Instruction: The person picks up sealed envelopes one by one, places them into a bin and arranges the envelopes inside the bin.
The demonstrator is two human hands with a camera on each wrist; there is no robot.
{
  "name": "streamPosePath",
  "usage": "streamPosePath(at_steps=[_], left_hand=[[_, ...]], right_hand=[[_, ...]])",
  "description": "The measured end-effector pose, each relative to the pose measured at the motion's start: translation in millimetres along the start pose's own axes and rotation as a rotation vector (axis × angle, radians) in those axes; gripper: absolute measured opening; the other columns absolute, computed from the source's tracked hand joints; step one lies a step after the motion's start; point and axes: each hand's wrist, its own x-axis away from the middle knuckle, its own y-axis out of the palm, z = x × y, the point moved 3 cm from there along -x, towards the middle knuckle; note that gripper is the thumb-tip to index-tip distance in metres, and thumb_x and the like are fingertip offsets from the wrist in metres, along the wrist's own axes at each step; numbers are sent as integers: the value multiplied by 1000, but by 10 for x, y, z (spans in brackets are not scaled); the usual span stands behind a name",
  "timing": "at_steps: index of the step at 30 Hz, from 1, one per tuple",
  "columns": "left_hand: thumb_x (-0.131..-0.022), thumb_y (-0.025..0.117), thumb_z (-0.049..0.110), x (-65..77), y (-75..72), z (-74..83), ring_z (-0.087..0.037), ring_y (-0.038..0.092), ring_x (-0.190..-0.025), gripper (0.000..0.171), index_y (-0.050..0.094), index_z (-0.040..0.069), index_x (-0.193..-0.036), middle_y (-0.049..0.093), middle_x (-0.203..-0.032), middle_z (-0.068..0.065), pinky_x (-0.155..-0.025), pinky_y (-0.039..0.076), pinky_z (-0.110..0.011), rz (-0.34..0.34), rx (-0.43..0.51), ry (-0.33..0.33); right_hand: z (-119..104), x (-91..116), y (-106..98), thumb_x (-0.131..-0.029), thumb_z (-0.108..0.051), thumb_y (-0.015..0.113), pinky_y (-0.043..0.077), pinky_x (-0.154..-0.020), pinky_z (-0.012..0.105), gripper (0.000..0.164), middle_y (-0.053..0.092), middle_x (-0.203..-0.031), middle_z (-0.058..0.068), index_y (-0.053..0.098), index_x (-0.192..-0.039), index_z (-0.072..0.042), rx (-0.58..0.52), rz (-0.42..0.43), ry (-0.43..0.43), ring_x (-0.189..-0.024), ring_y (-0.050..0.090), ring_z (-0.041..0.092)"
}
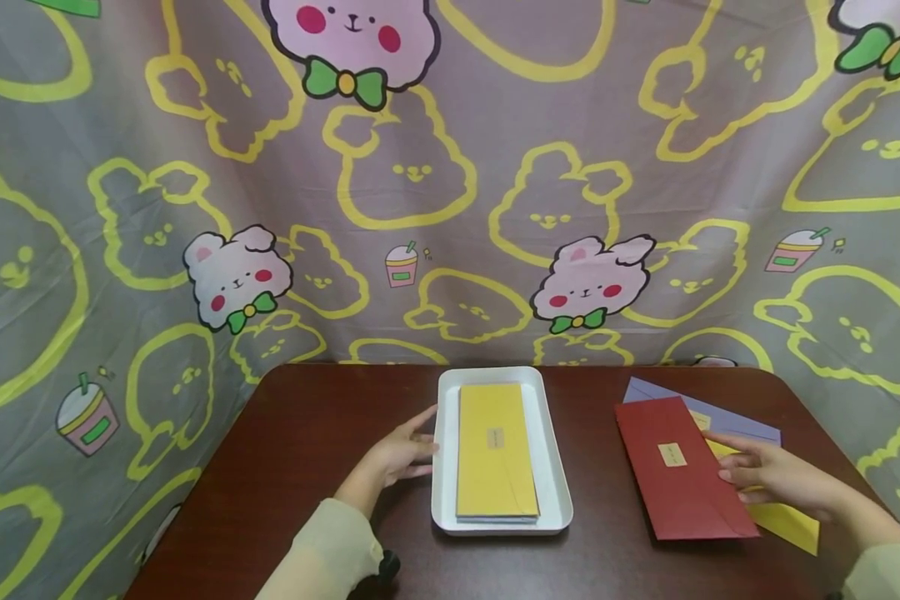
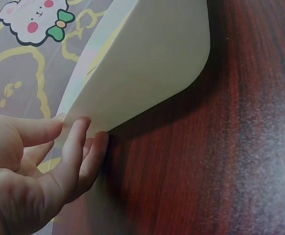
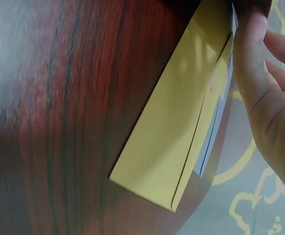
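A white tray (image 1: 558, 500) holds a yellow envelope (image 1: 495, 479) with a small tan label, lying on paler paper. At the tray's left side, my left hand (image 1: 399, 450) grips the rim with bent fingers; in the left wrist view the fingertips (image 2: 83, 122) press against the outer wall. My right hand (image 1: 791, 479) pinches the right edge of a red envelope (image 1: 671, 492), which also has a tan label. Under the red one, a second yellow envelope (image 1: 791, 523) and a lavender-blue envelope (image 1: 742, 423) lie crossed, partly hidden.
Everything lies on a dark reddish-brown table (image 1: 330, 417) with rounded back corners. A grey curtain (image 1: 450, 250) with cartoon rabbits hangs right behind the table and along its sides. A small black object (image 1: 388, 567) shows beside the left sleeve.
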Motion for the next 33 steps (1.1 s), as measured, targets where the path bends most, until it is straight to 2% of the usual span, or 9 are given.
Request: streamPosePath(at_steps=[2,4,6,11,13,17,18,24,33], left_hand=[[-99,60,-5,-1,-1,-5,-32,67,-108,75,28,17,-163,54,-134,-27,-89,58,-49,3,-1,-1],[-99,61,-4,0,-3,-6,-32,67,-107,75,29,17,-163,55,-133,-27,-89,59,-49,8,-1,-4],[-99,61,-4,3,-3,-3,-32,67,-108,75,29,17,-163,55,-133,-27,-89,59,-49,7,4,-4],[-99,59,-6,-8,-6,1,-32,67,-108,75,27,16,-163,54,-132,-27,-90,58,-49,-7,11,4],[-99,59,-6,-8,-10,6,-31,67,-108,75,27,16,-163,54,-133,-27,-91,58,-49,-9,12,4],[-99,59,-6,-3,-17,15,-31,67,-108,75,28,16,-163,54,-134,-27,-90,58,-48,-1,10,-1],[-99,59,-5,0,-17,22,-32,67,-108,75,28,16,-163,54,-134,-27,-90,58,-48,0,8,-1],[-100,59,-5,7,-1,49,-32,67,-109,74,28,16,-163,56,-132,-26,-89,59,-47,-1,-11,7],[-99,59,-6,24,8,25,-32,67,-108,74,27,15,-163,56,-130,-26,-90,58,-49,1,-2,9]], right_hand=[[-24,-19,37,-106,-9,53,59,-87,43,62,58,-126,14,22,-160,2,-7,-1,-5,-107,62,10],[-52,-37,67,-106,-9,53,59,-88,42,67,57,-125,15,15,-159,5,-8,7,-9,-107,63,10],[-84,-49,83,-106,-10,54,60,-87,41,70,56,-125,15,13,-162,1,-2,24,-17,-105,64,11],[-171,-70,105,-107,-10,54,60,-84,37,71,54,-122,17,19,-164,-33,15,52,-44,-101,64,14],[-208,-84,119,-107,-11,53,60,-85,37,72,54,-121,17,15,-165,-28,19,63,-50,-101,64,14],[-281,-126,160,-106,-12,56,59,-87,36,79,52,-125,21,-1,-160,6,31,110,-46,-103,62,10],[-300,-140,171,-106,-12,56,59,-87,36,80,51,-125,22,-3,-158,9,32,123,-53,-103,61,9],[-416,-210,256,-105,-8,58,60,-84,34,81,55,-116,14,-1,-159,7,7,175,-133,-99,62,11],[-623,-296,435,-104,-7,59,61,-84,37,84,58,-118,13,-3,-159,6,-16,146,-196,-99,69,17]])
